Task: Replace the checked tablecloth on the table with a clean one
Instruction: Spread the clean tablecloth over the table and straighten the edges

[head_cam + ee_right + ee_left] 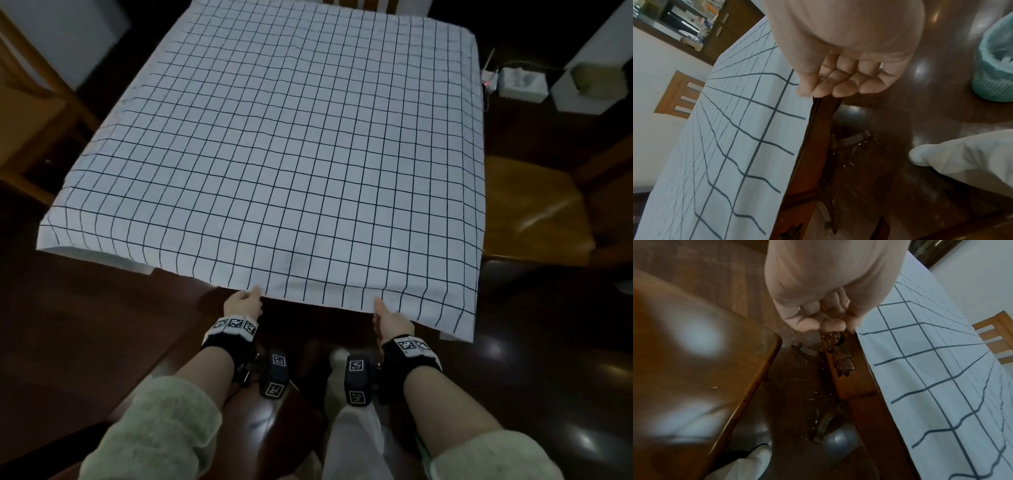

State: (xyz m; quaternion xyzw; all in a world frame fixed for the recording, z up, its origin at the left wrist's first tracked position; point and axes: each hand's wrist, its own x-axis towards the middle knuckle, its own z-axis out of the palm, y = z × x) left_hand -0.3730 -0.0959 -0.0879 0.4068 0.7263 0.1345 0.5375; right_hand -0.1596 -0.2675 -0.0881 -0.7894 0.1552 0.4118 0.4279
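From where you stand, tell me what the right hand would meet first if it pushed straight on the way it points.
The right hand already pinches the near hem of the white, dark-gridded checked tablecloth; further on, probably the brown wooden table edge beneath it.

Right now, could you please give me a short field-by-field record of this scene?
cloth: checked tablecloth spread over the wooden table
left hand: left hand pinches the cloth's near edge
right hand: right hand pinches the same edge, further right
edge state: near edge held at table level, not hanging
seating: wooden chair at the table's right side
floor: teal bin on dark floor
clean cloth: not identifiable
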